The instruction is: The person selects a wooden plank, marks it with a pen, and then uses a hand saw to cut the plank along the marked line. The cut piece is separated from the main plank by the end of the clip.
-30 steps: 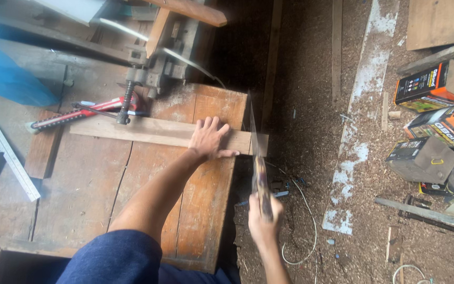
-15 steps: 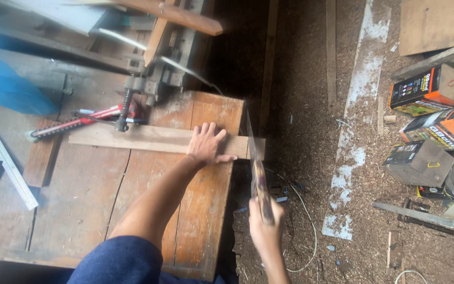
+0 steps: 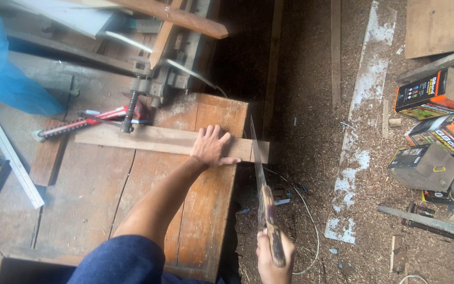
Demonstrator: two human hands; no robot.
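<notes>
Sawdust covers the floor (image 3: 311, 173) beside your wooden desk (image 3: 95, 200); your left hand (image 3: 211, 147) presses flat, open, on the plank (image 3: 143, 138) at the desk's right edge, your right hand (image 3: 273, 257) grips the handsaw (image 3: 261, 173).

saw (image 3: 261, 173) blade pushed forward across the plank (image 3: 148, 139), right hand (image 3: 274, 257) nearer the bench (image 3: 132, 210)

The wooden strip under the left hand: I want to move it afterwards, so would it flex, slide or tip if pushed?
The wooden strip looks thin, so probably light and slightly flexible. It lies flat on the workbench, so it would likely slide rather than tip; the left hand presses it down. Its end overhangs by the saw, held in the right hand, so that end may dip.
</notes>
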